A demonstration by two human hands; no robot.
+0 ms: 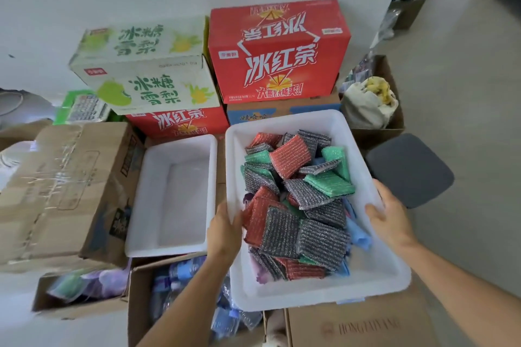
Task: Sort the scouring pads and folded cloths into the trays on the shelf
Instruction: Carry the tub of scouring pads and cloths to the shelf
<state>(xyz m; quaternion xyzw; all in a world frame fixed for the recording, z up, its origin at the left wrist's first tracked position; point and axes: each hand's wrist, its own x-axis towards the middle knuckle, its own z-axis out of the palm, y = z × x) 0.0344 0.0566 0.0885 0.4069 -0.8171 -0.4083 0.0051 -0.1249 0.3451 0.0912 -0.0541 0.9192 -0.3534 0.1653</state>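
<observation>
The left hand [225,231] curls over the left rim of the big white tray [318,290], the right hand [387,220] over its right rim; both grip it. Scouring pads [293,166] in 3 colours, red, green and grey, lie heaped inside, with blue cloths [358,234] mostly buried beneath. A smaller white tray [152,191] sits just beside on the left, stacked cartons [279,51] behind, a dark stool [408,169] at right with bare floor [465,93] beyond. Boxes [361,318] along the bottom edge are blurred and cut off.
</observation>
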